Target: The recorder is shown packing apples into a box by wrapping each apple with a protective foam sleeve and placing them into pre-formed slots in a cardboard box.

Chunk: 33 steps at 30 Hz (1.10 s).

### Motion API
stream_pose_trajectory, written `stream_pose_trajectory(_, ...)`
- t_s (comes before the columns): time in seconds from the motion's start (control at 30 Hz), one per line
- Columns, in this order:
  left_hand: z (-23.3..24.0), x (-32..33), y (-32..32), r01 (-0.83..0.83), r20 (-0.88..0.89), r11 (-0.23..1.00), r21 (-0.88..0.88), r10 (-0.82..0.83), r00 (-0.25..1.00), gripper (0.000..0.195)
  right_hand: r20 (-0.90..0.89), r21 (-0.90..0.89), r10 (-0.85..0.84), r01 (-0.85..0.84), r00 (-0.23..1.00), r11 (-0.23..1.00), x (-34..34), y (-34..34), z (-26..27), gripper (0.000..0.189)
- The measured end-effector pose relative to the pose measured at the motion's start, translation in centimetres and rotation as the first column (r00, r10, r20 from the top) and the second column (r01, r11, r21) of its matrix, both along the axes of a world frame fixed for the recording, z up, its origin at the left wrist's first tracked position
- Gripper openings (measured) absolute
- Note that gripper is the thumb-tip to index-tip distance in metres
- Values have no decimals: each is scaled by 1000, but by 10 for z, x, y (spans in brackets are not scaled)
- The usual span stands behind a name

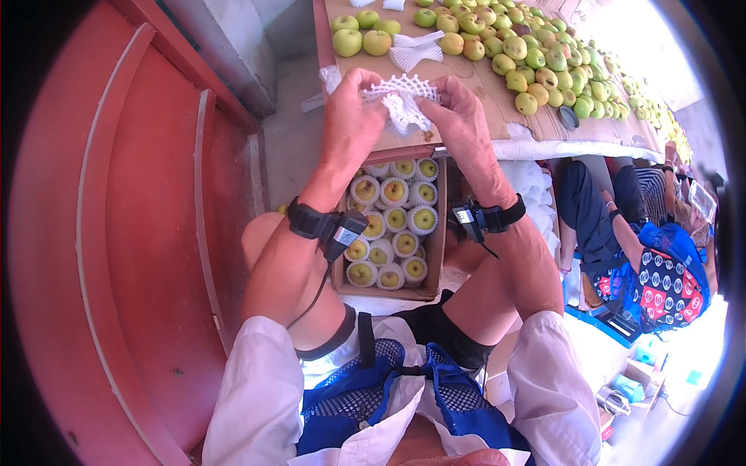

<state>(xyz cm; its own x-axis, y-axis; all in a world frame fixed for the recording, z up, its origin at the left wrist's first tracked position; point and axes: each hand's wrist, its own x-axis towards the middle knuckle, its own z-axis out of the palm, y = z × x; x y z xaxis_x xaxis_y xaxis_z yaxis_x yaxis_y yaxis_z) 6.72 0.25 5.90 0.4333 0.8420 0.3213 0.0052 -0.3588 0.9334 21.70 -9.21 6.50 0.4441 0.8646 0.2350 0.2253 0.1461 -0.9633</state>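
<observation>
Between both raised hands a white foam fruit net (406, 108) is stretched, its mesh rim spread. My left hand (359, 110) grips its left side and my right hand (457, 108) its right side; whether anything is inside it cannot be seen. Just beyond, more white foam nets (417, 52) lie on the cardboard-covered table (466, 99), beside a small group of green apples (348, 43). Below my hands, between my knees, a cardboard box (436, 256) holds many apples in foam nets (422, 219), packed closely together.
A large heap of loose apples (556, 64) covers the table's right part, with a dark round lid (567, 118) at its near edge. A bundle of foam nets (527, 186) hangs below the table. Other people sit at the right. A red door (157, 192) stands at the left.
</observation>
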Motion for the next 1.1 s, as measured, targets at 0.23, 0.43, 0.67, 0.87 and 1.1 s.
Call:
stream_pose_trajectory(0.23,7,-1,-4,-100,-140,987,127,118,983,19,-46,-80,-108,105,993,991,-5,3,1,25)
stream_pose_trajectory(0.43,16,-3,-5,177,64,933,-313,-165,984,35,-34,-118,-263,257,964,959,5,4,-1,30)
stream_pose_trajectory(0.67,17,-8,-9,378,218,768,-517,-308,926,42,-185,-70,-270,262,945,963,8,8,-12,31)
stream_pose_trajectory(0.87,12,-4,-10,353,207,781,-516,-286,936,41,-157,-95,-269,256,950,962,6,7,-12,29)
stream_pose_trajectory(1.1,-1,4,-3,42,-42,952,-303,-57,998,32,-225,-148,-156,125,962,981,-3,3,-5,25)
